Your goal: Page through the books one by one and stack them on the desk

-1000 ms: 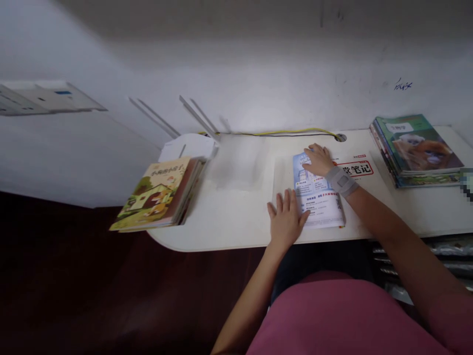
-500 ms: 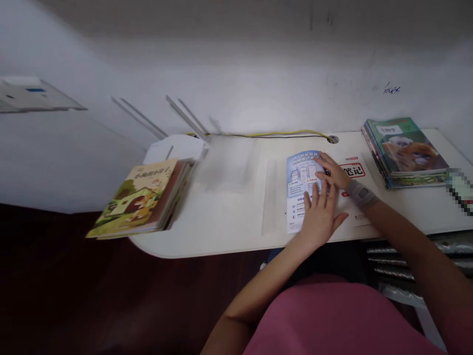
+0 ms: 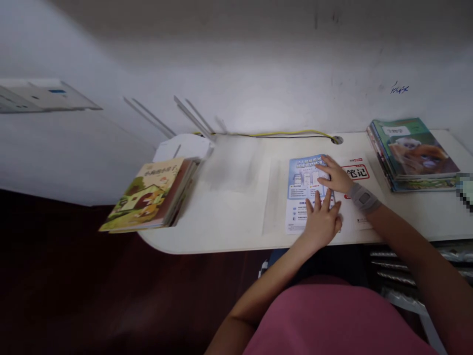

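A white book [image 3: 364, 204] with a red-framed title lies on the white desk [image 3: 225, 212]. Over its left side is a blue-and-white printed sheet [image 3: 300, 197], which looks like a flap or leaflet; how it joins the book is hidden. My left hand [image 3: 322, 222] rests on the sheet's lower right part, palm down, fingers apart. Just above it, my right hand [image 3: 335, 176], with a grey band [image 3: 364, 196] at the wrist, lies spread across the sheet's upper right edge and the book. Both hands press flat, gripping nothing.
A stack of books [image 3: 148, 197] overhangs the desk's left end, in front of a white router [image 3: 183, 148] with antennas. More books [image 3: 417, 153] are piled at right. A yellow cable [image 3: 273, 133] runs along the wall to a desk hole [image 3: 337, 140]. A wall socket panel [image 3: 48, 96] is at left.
The sheet's upper right part now lies flatter. My left thumb has drawn in from its wide spread, and my right hand is slightly lower. The whole view has shifted a little.
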### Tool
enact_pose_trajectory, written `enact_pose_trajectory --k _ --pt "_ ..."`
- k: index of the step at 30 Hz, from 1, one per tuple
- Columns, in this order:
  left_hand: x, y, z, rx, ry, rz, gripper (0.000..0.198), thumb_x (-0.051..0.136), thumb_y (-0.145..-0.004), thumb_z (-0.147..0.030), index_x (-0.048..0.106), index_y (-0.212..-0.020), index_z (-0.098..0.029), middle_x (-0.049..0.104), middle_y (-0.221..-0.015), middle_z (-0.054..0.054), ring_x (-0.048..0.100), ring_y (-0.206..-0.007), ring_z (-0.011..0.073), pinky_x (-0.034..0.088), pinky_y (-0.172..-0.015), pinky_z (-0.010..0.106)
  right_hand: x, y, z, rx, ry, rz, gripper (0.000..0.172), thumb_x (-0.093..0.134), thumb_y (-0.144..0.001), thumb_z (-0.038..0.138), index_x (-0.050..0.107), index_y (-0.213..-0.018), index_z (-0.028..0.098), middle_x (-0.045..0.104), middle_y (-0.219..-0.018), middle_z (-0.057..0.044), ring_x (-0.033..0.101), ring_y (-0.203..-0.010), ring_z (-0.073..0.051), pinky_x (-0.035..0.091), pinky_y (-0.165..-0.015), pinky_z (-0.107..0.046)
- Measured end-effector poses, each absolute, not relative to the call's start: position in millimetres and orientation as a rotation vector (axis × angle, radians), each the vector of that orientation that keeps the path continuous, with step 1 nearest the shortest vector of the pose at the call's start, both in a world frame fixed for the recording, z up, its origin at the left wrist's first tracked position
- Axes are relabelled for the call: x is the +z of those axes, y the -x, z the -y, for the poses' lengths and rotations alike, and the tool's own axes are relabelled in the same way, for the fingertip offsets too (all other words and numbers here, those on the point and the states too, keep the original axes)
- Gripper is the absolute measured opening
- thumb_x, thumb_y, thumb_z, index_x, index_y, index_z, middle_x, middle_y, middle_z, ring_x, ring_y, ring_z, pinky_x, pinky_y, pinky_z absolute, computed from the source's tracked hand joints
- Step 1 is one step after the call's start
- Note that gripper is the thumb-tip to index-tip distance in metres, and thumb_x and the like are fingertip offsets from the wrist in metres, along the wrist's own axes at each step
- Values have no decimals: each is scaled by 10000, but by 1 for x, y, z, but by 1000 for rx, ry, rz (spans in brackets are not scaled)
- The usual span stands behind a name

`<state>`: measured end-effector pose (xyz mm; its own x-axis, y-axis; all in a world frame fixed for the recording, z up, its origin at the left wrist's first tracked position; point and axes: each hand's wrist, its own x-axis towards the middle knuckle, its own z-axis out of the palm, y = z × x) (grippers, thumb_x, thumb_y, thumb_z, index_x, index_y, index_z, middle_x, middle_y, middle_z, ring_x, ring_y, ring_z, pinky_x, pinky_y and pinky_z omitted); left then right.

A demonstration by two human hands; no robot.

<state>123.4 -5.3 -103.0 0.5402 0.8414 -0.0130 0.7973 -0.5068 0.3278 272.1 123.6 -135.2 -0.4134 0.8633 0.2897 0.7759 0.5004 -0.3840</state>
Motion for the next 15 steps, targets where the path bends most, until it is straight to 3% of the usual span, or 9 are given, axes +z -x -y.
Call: enact_pose_trajectory --k 7,15 --pt "-103 -113 6 251 -2525 -1428 449 484 -882 -254 498 -1326 -188 234 -1544 137 143 -1410 412 204 -1058 683 -133 -270 -120 227 1233 2473 590 454 -907 476 437 -1385 131 259 -1528 -178 158 -1430 -294 253 -1116 -498" --pt "-114 -117 16 224 -2604 -1494 586 449 -910 -401 382 -1412 -107 237 -1536 163 174 -1399 419 235 -1066 655 -132 -268 -116 144 1236 2618 710 351 -925 541 261 -1469 92 140 -1557 -190 104 -1438 -304 201 -1134 -496"
